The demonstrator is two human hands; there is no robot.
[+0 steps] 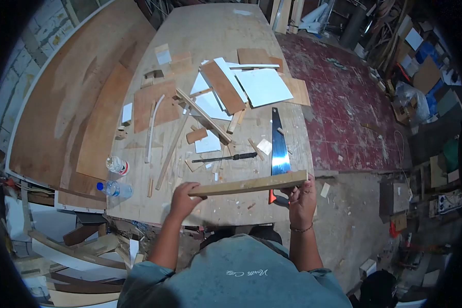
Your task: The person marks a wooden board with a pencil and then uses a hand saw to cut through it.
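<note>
A long wooden strip [249,185] is held crosswise above the near part of the plywood table, one end in each hand. My left hand [184,200] is closed round its left end. At the other end my right hand [303,196] grips it, a bracelet on that wrist. Beneath the strip's right part lies a hand saw [279,143], blade pointing away from me; its orange and black handle [277,198] shows partly beside my right hand. A thin dark tool with a black handle [241,156], perhaps a file or narrow saw, lies just beyond the strip.
White and brown panel pieces [262,86] are piled mid-table. Loose wood strips [205,117] lie nearer, left of the saw. Two plastic bottles [119,190] stand or lie at the left edge. Large plywood sheets [61,97] lean on the left; red flooring [339,113] stretches to the right.
</note>
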